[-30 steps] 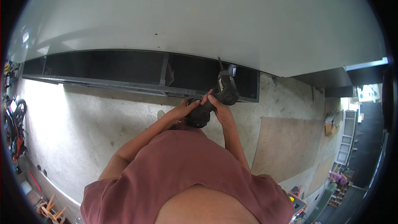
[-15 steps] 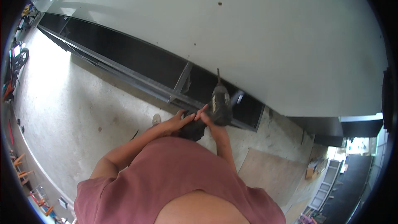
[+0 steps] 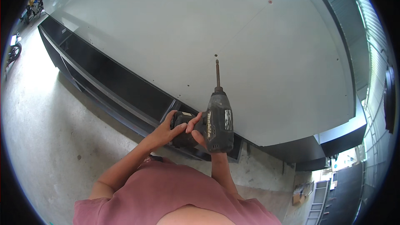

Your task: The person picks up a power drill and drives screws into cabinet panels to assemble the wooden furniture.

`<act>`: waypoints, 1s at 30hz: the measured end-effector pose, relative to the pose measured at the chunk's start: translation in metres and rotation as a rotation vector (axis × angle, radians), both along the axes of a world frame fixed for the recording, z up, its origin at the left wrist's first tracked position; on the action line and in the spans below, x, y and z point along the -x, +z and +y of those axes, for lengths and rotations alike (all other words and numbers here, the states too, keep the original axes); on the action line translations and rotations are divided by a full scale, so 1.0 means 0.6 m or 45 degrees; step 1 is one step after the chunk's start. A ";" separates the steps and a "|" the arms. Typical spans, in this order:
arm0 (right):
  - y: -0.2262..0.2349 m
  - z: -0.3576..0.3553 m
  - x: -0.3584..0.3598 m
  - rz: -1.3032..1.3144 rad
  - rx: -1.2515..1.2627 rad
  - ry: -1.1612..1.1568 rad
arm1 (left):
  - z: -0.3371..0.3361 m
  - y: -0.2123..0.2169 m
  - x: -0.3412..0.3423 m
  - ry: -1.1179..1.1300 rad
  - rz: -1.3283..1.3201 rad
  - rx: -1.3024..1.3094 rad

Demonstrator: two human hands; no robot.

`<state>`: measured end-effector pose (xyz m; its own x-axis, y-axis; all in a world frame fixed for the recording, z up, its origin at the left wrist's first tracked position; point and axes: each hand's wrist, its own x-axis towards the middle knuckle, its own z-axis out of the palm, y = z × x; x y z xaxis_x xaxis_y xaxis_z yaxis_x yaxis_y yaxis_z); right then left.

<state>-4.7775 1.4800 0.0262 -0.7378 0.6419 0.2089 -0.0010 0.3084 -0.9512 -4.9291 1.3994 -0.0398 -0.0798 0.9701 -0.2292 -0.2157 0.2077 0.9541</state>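
Both hands (image 3: 163, 134) (image 3: 199, 136) have raised the drill (image 3: 220, 121).

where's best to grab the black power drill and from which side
Take the drill by its handle, most likely, from the near side, as the right hand does: the handle juts left between bulky body and battery base, while the bit points away from the person.

From my head, the left fisheye looks down past my mauve shirt (image 3: 179, 187), upright and unmirrored, with my left hand (image 3: 166, 132), right hand (image 3: 199, 138) and impact driver (image 3: 221, 125) close below; the pale panel (image 3: 266, 79) spreads widely beyond them.
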 end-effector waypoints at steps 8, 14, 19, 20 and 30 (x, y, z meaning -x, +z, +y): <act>0.047 0.023 0.021 0.075 0.191 -0.096 | 0.050 -0.021 -0.007 -0.017 0.055 0.003; 0.040 0.032 0.030 0.016 0.171 -0.138 | 0.052 0.005 0.003 -0.033 -0.043 0.023; 0.042 0.031 0.034 0.024 0.167 -0.167 | 0.058 0.003 0.011 -0.070 -0.125 0.010; 0.044 0.028 0.034 0.034 0.183 -0.166 | 0.057 0.006 0.011 -0.075 -0.123 0.011; 0.009 0.040 0.025 -0.189 -0.408 -0.120 | 0.054 -0.018 0.023 -0.086 -0.096 -0.030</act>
<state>-4.7922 1.5039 0.0316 -0.7158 0.6278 0.3056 0.1726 0.5832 -0.7937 -4.9430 1.4316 -0.0507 0.0025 0.9780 -0.2088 -0.2731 0.2016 0.9406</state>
